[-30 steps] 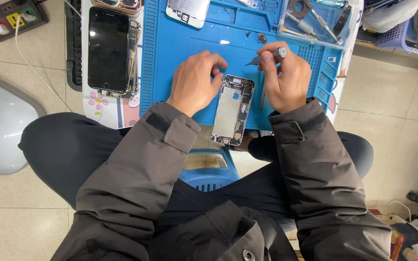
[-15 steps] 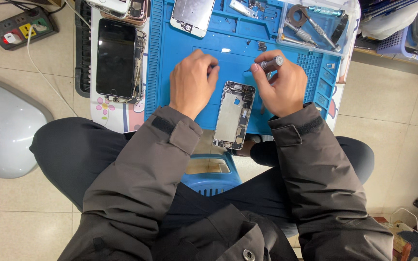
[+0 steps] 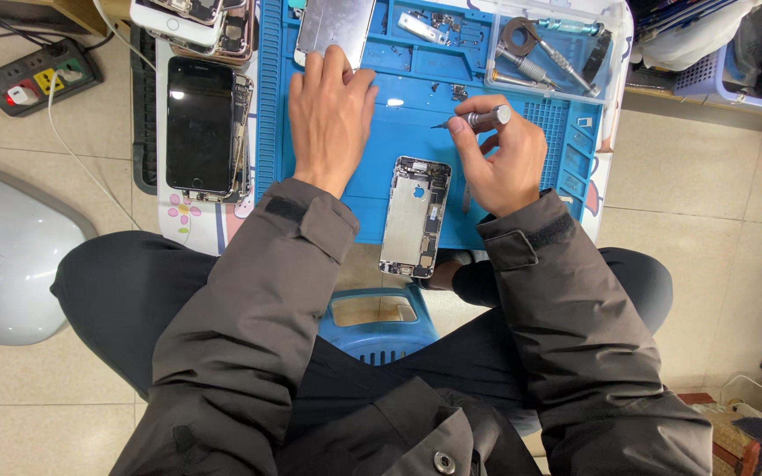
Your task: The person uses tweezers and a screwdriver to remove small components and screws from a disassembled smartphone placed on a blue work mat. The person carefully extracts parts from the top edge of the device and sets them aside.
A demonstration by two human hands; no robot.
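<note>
1. Head view looks down on a seated person in a grey jacket working at a blue repair mat [image 3: 381, 150] on the counter
2. Left hand [image 3: 330, 119] lies flat on the mat, fingers spread narrow and holding nothing, its fingertips touching a silver metal plate [image 3: 337, 26] at the mat's far edge
3. Right hand [image 3: 500, 159] grips a small silver screwdriver [image 3: 478, 116], fingers curled shut around its handle, tip pointing left above the mat
4. Opened phone chassis [image 3: 416, 216] lies between the two hands at the mat's near edge, its lower end overhanging, untouched by either hand
5. Black-screened phone [image 3: 200, 123] rests off the mat's left edge; loose tools [image 3: 544, 57] sit in a tray at the far right corner; a power strip [image 3: 41, 79] lies on the tiled floor
</note>
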